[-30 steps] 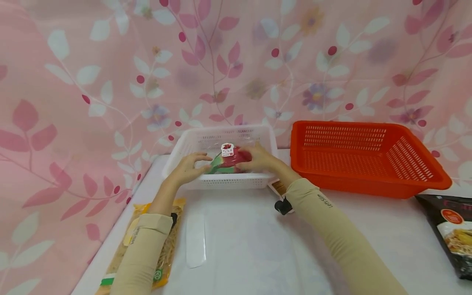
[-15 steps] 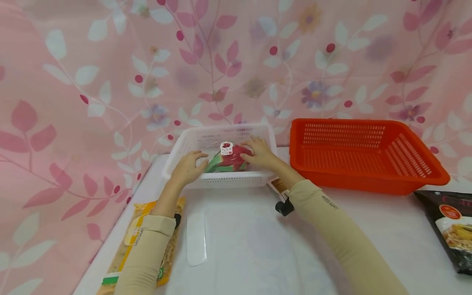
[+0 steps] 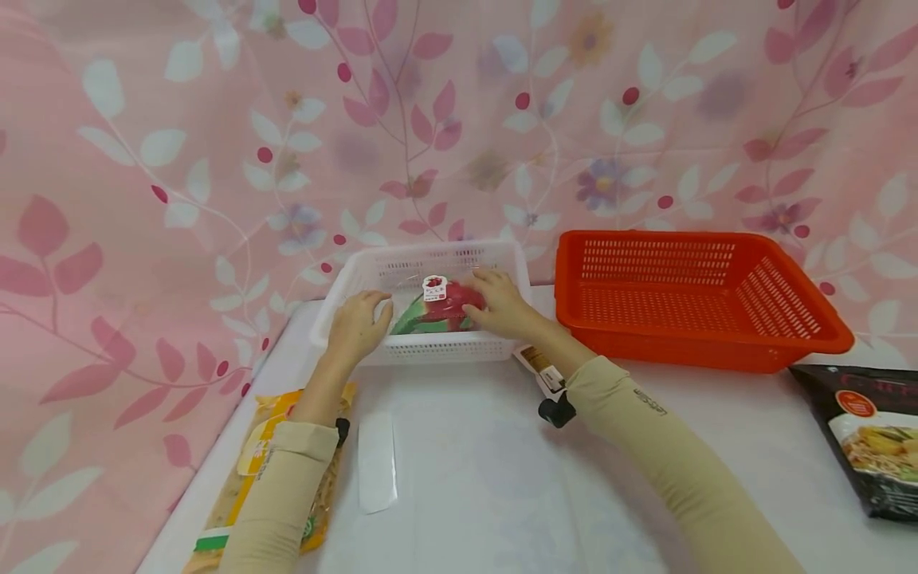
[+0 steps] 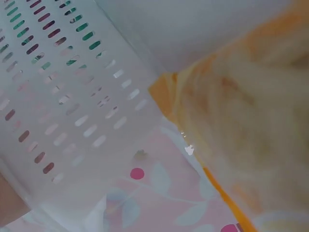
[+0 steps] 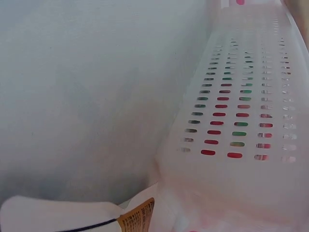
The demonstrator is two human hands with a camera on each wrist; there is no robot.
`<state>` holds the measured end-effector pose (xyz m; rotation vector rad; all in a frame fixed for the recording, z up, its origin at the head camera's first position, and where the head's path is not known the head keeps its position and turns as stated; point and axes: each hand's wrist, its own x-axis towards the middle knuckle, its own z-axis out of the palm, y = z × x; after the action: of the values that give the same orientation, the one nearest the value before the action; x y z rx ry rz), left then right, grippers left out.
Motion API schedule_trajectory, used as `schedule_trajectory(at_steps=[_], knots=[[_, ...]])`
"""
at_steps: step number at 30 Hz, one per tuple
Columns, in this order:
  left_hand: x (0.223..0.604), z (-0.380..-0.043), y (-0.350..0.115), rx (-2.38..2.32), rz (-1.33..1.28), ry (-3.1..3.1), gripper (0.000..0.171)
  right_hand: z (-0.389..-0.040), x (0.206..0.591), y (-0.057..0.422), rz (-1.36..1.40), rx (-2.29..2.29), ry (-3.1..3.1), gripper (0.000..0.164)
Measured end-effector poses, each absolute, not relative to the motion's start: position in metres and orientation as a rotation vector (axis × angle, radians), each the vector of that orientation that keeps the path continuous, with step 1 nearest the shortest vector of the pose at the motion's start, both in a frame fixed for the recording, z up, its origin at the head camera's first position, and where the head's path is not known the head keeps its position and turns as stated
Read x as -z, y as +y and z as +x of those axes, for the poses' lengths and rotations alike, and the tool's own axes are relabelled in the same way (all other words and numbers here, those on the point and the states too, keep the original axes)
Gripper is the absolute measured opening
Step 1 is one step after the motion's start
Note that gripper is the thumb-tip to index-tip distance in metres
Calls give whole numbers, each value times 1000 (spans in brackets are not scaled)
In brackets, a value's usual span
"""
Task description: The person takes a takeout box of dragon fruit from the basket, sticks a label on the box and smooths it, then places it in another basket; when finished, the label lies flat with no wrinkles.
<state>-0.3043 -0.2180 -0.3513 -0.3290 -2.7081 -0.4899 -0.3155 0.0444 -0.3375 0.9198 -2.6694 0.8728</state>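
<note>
In the head view a clear-wrapped package [image 3: 453,301], red and green with a white label, lies inside the white slotted basket [image 3: 445,347]. My left hand [image 3: 358,325] hangs over the basket's left end, thumb and fingers apart, with a gap to the package. On the other side my right hand [image 3: 508,307] has its fingers and thumb at the package's red end, fingers loosely bent over it. Both wrist views mostly catch the basket's wall [image 5: 231,179], with red and green showing through the slots.
A red basket [image 3: 667,347] stands right of the white one. An orange-edged bag of noodle-like food [image 3: 251,478] lies front left, beside a white strip [image 3: 378,462]. A brown-labelled packet [image 3: 539,368] is partly under my right forearm. A black food bag [image 3: 868,438] lies far right.
My hands have spread slightly apart: the left has drawn back toward the basket's left end, the right a little rightward. The package stays in place in the basket; the view has shifted slightly.
</note>
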Motion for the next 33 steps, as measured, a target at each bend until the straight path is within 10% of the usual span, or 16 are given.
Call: schedule_trajectory(at_steps=[33], knots=[[345, -259, -149, 143, -774, -2431, 44, -265, 348, 113, 927, -190, -2504, 59]])
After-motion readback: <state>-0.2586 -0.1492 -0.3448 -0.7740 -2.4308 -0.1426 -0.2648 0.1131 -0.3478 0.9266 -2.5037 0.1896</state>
